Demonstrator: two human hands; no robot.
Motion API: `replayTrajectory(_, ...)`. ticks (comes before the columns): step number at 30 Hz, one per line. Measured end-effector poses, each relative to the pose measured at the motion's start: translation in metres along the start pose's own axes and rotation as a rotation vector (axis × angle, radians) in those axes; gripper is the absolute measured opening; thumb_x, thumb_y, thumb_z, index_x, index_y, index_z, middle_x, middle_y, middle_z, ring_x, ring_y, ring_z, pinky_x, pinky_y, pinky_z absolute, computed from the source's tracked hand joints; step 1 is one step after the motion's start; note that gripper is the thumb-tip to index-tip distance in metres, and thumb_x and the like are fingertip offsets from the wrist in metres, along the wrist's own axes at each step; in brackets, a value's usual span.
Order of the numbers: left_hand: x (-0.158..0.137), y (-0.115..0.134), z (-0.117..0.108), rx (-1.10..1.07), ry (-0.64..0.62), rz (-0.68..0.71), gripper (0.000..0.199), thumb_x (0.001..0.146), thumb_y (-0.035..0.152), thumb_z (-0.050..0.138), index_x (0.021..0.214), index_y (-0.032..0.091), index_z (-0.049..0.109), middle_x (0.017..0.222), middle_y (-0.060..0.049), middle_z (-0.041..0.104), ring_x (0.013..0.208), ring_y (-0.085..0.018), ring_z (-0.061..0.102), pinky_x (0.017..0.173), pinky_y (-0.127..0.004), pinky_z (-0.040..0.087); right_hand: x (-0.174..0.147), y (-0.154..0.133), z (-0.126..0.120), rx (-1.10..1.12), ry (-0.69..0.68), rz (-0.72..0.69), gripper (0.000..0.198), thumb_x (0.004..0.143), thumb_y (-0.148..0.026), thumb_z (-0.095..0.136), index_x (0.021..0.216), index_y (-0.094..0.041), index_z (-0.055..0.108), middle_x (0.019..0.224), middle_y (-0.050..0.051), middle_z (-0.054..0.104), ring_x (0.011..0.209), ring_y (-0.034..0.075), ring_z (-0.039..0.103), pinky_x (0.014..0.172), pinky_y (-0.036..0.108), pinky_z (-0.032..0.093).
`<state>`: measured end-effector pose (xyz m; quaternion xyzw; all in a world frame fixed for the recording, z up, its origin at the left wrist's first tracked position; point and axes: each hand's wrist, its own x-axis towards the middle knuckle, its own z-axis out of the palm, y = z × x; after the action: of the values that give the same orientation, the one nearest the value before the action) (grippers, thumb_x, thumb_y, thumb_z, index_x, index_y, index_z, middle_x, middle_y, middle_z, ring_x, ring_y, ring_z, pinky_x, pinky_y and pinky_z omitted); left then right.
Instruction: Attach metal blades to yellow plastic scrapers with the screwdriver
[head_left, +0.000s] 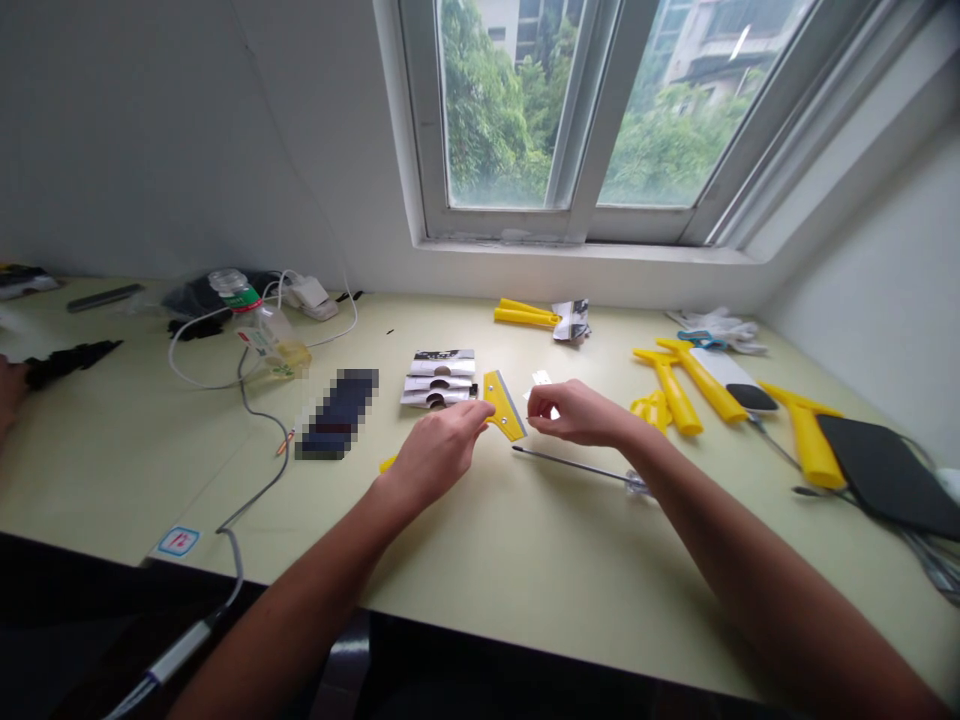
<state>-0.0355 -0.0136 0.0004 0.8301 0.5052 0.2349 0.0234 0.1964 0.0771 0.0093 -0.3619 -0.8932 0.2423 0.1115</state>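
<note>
Fingers (480,408) of the left hand (439,440) were closed on a yellow scraper (498,408), gripping it just below its flat head, with the blade (513,398) turned towards the right hand (581,410). That hand had its fingertips curled close together just beside the blade; whether they pinched anything small, I couldn't tell from where I stood. The scraper was over the middle of the table (465,560), between the front and back edges, its handle mostly hidden by the left hand.

Working well there, I judged, called for a firm left grip kept back from the blade, with the head held level and steady. The right fingers seemed best brought down from above rather than across the edge, since a slip would have put them on the metal. Resting the right wrist on the table would probably have steadied them.

A screwdriver (574,462) lay nearer the front edge, tip towards the scraper, its clear handle partly covered by the right forearm. It looked handy enough, though a lowered arm could have rolled it. More scrapers (679,400) lay towards the table's right end, well apart from the work.
</note>
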Motion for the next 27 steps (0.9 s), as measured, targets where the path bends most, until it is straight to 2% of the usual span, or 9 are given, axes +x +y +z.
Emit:
replayTrajectory(5, -0.001, -0.001, 0.001, 0.068, 0.025, 0.025, 0.026, 0.094, 0.020, 0.047, 0.118, 0.025, 0.053, 0.129, -0.010, 0.049, 0.074, -0.013, 0.064, 0.061, -0.028, 0.056, 0.000, -0.001, -0.002, 0.058, 0.084, -0.048, 0.006, 0.079, -0.023, 0.057, 0.081, -0.020, 0.062, 0.075, 0.001, 0.066, 0.066, 0.013, 0.059, 0.062, 0.025, 0.045)
replayTrajectory(8, -0.002, -0.003, 0.003, 0.059, 0.024, 0.075, 0.033, 0.092, 0.012, 0.044, 0.118, 0.028, 0.057, 0.129, -0.009, 0.048, 0.077, -0.013, 0.064, 0.063, -0.028, 0.056, 0.000, 0.000, -0.005, 0.076, 0.114, -0.039, 0.011, 0.082, -0.028, 0.056, 0.086, -0.020, 0.063, 0.075, 0.001, 0.067, 0.066, 0.013, 0.059, 0.062, 0.025, 0.045)
replayTrajectory(11, -0.002, -0.004, 0.004, -0.043, 0.048, 0.088, 0.032, 0.093, 0.012, 0.044, 0.116, 0.027, 0.060, 0.126, -0.008, 0.049, 0.083, -0.015, 0.064, 0.068, -0.030, 0.057, -0.002, -0.001, -0.010, 0.115, 0.144, -0.034, 0.017, 0.084, -0.033, 0.056, 0.086, -0.020, 0.067, 0.076, 0.002, 0.069, 0.066, 0.013, 0.061, 0.064, 0.026, 0.047)
replayTrajectory(13, 0.000, -0.003, 0.003, -0.224, 0.092, 0.051, 0.027, 0.094, 0.015, 0.045, 0.112, 0.026, 0.062, 0.122, -0.007, 0.051, 0.083, -0.014, 0.064, 0.070, -0.030, 0.057, -0.004, -0.004, -0.017, 0.177, 0.190, -0.042, 0.020, 0.085, -0.035, 0.058, 0.088, -0.019, 0.069, 0.080, 0.003, 0.071, 0.069, 0.014, 0.063, 0.067, 0.027, 0.049)
replayTrajectory(16, 0.003, 0.000, 0.000, -0.633, 0.143, -0.091, 0.021, 0.095, 0.025, 0.047, 0.110, 0.023, 0.063, 0.119, -0.009, 0.052, 0.075, -0.011, 0.065, 0.059, -0.024, 0.056, -0.010, -0.017, -0.026, 0.298, 0.274, -0.066, 0.022, 0.084, -0.037, 0.061, 0.091, -0.019, 0.070, 0.087, 0.005, 0.073, 0.076, 0.017, 0.066, 0.072, 0.030, 0.052)
replayTrajectory(18, 0.005, 0.002, -0.001, -0.912, 0.129, -0.187, 0.022, 0.094, 0.032, 0.052, 0.111, 0.021, 0.061, 0.114, -0.009, 0.056, 0.069, -0.011, 0.066, 0.051, -0.022, 0.054, -0.013, -0.029, -0.028, 0.373, 0.315, -0.089, 0.022, 0.083, -0.037, 0.063, 0.091, -0.019, 0.070, 0.087, 0.006, 0.073, 0.078, 0.017, 0.067, 0.073, 0.031, 0.053)
replayTrajectory(21, 0.008, 0.008, 0.001, -1.253, 0.076, -0.268, 0.029, 0.089, 0.037, 0.060, 0.113, 0.020, 0.054, 0.092, -0.005, 0.062, 0.066, -0.016, 0.069, 0.048, -0.023, 0.054, -0.015, -0.048, -0.023, 0.433, 0.353, -0.130, 0.019, 0.084, -0.036, 0.065, 0.091, -0.019, 0.069, 0.083, 0.004, 0.072, 0.071, 0.015, 0.065, 0.067, 0.028, 0.053)
replayTrajectory(24, 0.009, 0.014, 0.005, -1.465, 0.058, -0.332, 0.035, 0.085, 0.037, 0.066, 0.112, 0.021, 0.053, 0.104, -0.006, 0.060, 0.067, -0.019, 0.071, 0.045, -0.024, 0.054, -0.014, -0.062, -0.013, 0.351, 0.411, -0.156, 0.013, 0.086, -0.030, 0.063, 0.090, -0.019, 0.069, 0.078, 0.002, 0.071, 0.064, 0.012, 0.062, 0.063, 0.026, 0.051)
replayTrajectory(27, 0.009, 0.019, 0.007, -1.581, 0.055, -0.396, 0.038, 0.083, 0.036, 0.069, 0.113, 0.022, 0.053, 0.115, -0.008, 0.056, 0.067, -0.019, 0.071, 0.045, -0.024, 0.054, -0.010, -0.067, -0.006, 0.248, 0.477, -0.198, 0.007, 0.087, -0.023, 0.062, 0.088, -0.021, 0.069, 0.079, 0.000, 0.070, 0.065, 0.011, 0.059, 0.064, 0.025, 0.049)
